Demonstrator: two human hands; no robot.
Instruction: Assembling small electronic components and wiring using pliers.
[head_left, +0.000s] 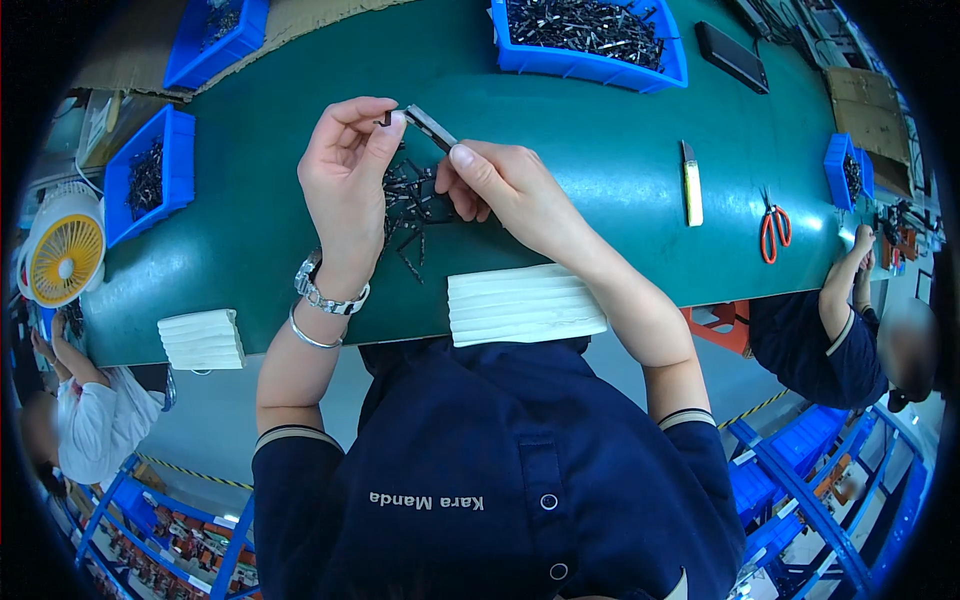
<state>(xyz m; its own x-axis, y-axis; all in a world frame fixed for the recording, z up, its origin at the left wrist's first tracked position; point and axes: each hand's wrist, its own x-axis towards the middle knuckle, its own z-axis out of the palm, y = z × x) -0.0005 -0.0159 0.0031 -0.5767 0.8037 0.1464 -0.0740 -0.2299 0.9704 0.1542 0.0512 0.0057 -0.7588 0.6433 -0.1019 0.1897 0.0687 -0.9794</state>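
Observation:
Over the green table (600, 140), my two hands meet at a slim grey-and-black bar-shaped piece (430, 127). My right hand (515, 190) grips its lower end, with the thumb lying along it. At the upper end, my left hand (345, 165) pinches a small dark bent part (387, 119) between thumb and fingers; whether it is joined to the bar I cannot tell. Beneath and between the hands lies a loose pile of small black-and-metal parts (405, 200), partly hidden by them. A folded white cloth (525, 305) rests at the near edge, below my right forearm.
A blue bin (600, 73) of similar parts stands at the back, near a black phone-like device (733, 57). To the right lie a yellow-handled utility knife (691, 185) and red-handled scissors (770, 237). Another blue bin (178, 185) and a yellow fan (66, 255) are left. Co-workers sit both sides.

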